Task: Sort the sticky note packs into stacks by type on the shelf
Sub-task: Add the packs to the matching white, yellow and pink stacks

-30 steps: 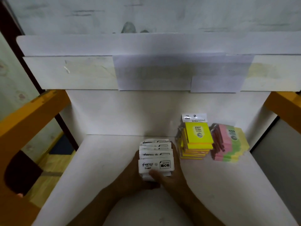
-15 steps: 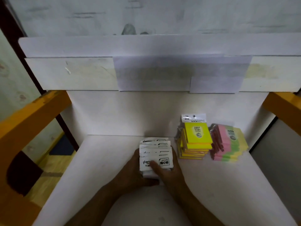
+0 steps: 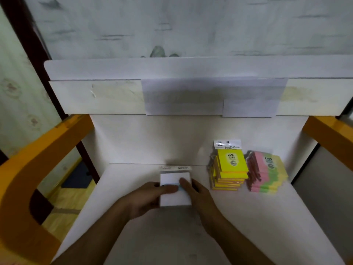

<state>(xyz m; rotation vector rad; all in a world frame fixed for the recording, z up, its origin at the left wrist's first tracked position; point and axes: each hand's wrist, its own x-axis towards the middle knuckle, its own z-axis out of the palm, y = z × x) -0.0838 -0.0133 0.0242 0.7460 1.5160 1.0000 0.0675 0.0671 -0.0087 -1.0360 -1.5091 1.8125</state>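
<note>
Sticky note packs on the white shelf (image 3: 238, 217): left hand (image 3: 147, 197) at 9 o'clock of the white pack (image 3: 174, 196), fingers curled round its left edge, thumb laid over the top; right hand (image 3: 198, 194) at 3 o'clock, gripping the right edge, thumb also on top. More white packs (image 3: 175, 168) sit at 12 o'clock of the held one, against the back wall; at 3 o'clock of them, the yellow stack (image 3: 230, 169), then just beside it the pink-green-yellow stack (image 3: 266, 172)
</note>
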